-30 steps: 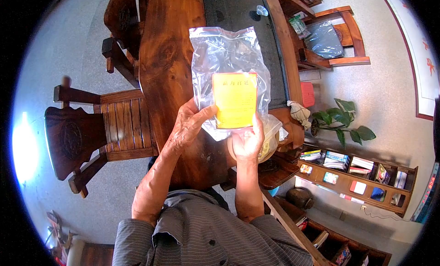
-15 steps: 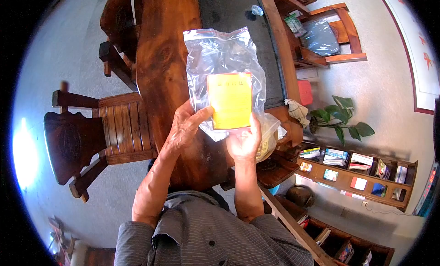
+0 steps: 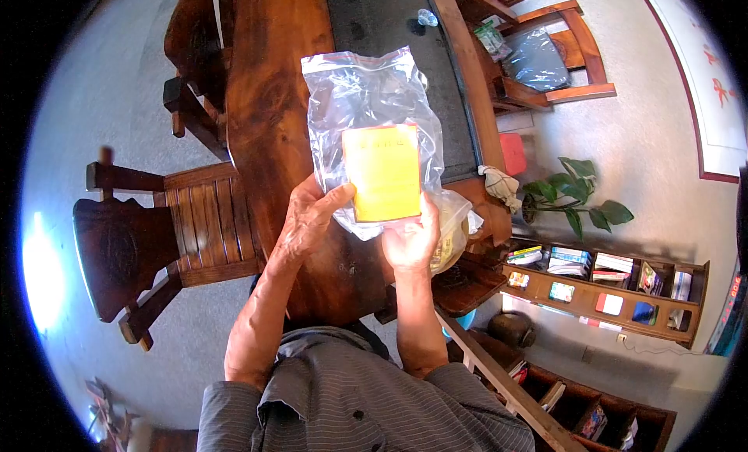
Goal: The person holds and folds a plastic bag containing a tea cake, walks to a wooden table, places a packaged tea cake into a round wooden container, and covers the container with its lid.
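Observation:
A clear zip-lock bag [image 3: 335,90] with a flat yellow packet [image 3: 382,175] showing through its lower part is held up in front of me, over the table. My left hand [image 3: 315,210] grips the bag's lower left side, its thumb pressed at the packet's edge. My right hand [image 3: 411,238] is closed on the lower right corner, with the thumb along the packet's right edge and the other fingers underneath. Faint printing runs across the packet's top. Just right of my right hand lies another clear plastic bag [image 3: 452,234] with yellowish contents.
The wooden table [image 3: 273,101] carries a dark inset panel [image 3: 374,15] with a small clear object [image 3: 426,17] on it. A crumpled cloth [image 3: 499,187] hangs at the right edge. Wooden chairs [image 3: 206,218] stand at the left, a plant [image 3: 576,191] and bookshelves [image 3: 608,273] at the right.
Both hands and the bag have shifted very slightly left in view, along with the surroundings. The grip on the bag looks the same.

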Motion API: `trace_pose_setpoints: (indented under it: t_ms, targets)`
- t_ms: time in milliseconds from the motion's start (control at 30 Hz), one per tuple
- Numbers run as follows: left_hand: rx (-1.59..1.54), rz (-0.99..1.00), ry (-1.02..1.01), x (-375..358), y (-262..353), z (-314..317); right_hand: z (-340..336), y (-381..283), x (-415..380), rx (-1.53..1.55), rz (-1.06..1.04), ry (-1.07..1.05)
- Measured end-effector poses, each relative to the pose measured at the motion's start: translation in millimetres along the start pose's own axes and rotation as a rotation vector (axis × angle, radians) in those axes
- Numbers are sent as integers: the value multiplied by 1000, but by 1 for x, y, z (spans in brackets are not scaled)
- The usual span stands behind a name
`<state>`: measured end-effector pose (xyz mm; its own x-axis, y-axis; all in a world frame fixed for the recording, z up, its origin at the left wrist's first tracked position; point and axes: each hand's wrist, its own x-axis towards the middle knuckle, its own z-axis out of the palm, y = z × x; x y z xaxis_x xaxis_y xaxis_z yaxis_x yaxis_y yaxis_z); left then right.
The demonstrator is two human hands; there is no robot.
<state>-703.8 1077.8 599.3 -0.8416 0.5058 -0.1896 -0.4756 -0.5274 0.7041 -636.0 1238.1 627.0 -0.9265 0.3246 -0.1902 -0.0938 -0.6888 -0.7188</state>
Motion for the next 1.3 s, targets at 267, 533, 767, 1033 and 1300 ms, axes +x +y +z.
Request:
trace_pose_setpoints:
  t_ms: [267, 533, 767, 1033, 1300]
  targets:
    - [43, 5, 8, -3, -3, -5, 1, 0, -3, -9, -15, -2]
    - [57, 23, 7, -6, 1, -2, 6, -1, -4, 3, -2, -49]
    - [35, 37, 5, -9, 0, -2, 3, -1, -6, -13, -16, -58]
    - [37, 42, -5, -10, -2, -4, 6, -1, -9, -6, -13, -57]
    - [25, 27, -19, -14, 5, 0, 4, -1, -12, -4, -19, -50]
